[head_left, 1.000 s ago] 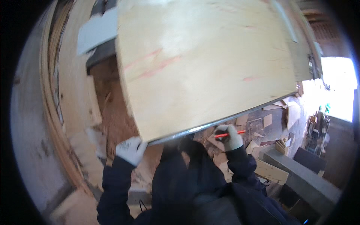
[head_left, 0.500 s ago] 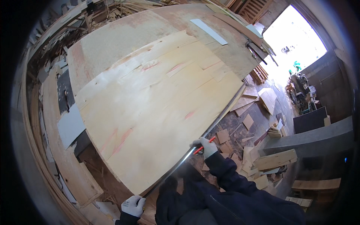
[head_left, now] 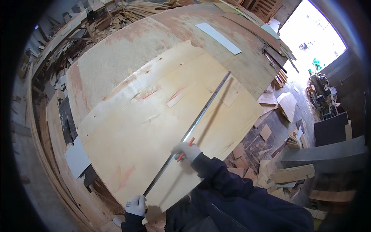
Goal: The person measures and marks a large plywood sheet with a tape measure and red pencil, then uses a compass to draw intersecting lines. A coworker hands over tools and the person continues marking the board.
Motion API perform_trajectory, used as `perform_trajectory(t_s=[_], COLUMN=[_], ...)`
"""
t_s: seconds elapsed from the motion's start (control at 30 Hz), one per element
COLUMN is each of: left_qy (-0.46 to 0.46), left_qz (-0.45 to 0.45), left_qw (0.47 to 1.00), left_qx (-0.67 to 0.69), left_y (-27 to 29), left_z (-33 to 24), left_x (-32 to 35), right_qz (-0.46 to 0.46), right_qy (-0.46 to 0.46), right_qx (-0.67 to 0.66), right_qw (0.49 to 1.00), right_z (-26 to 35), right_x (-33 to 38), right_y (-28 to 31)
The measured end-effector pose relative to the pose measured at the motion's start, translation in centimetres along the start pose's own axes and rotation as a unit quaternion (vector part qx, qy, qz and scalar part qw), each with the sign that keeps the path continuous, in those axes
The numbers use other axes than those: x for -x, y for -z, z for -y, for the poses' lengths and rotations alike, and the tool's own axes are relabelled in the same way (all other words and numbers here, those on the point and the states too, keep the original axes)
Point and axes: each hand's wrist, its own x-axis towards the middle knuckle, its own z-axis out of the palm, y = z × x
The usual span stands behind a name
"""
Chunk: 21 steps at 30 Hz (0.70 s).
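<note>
On the plywood sheet point(head_left: 154, 127) in the head view, a long metal ruler point(head_left: 189, 133) lies diagonally, my left hand point(head_left: 136, 205) clamped on its near end, my right hand point(head_left: 186, 150) gripping a red pencil point(head_left: 185, 149) against its edge.

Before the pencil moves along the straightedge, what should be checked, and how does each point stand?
1. Long metal straightedge lies flat across the plywood sheet: ok.
2. Left hand holds down the near end of the straightedge: ok.
3. Right hand has a grip on the red pencil, resting beside the straightedge: ok.
4. Far end of the straightedge pinned: not ok, nothing holds it.
5. Layout marks under the edge: cannot tell.
6. Sheet overhangs at the near edge; support beneath: cannot tell.
</note>
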Motion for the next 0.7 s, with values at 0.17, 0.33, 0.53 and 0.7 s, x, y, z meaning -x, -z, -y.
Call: perform_trajectory(t_s=[0.17,0.33,0.53,0.7], left_qy=[-0.045,-0.249,0.004,-0.007], left_qz=[-0.038,-0.122,0.042,0.036], left_qw=[0.998,0.936,0.999,0.998], left_qx=[-0.020,-0.218,0.014,0.042], left_y=[0.5,-0.2,-1.7,-3.5], left_z=[-2.8,-3.4,-5.0,-3.7], left_x=[-3.5,-4.5,-4.3,-4.9], right_qz=[0.061,0.120,0.097,0.078], right_qy=[0.029,0.139,-0.005,-0.039], right_qx=[0.038,0.125,-0.016,0.007], right_qw=[0.997,0.975,0.995,0.996], right_z=[3.9,4.7,3.8,3.7], right_x=[-4.6,-7.1,-5.2,-4.8], right_y=[0.5,1.7,1.7,1.4])
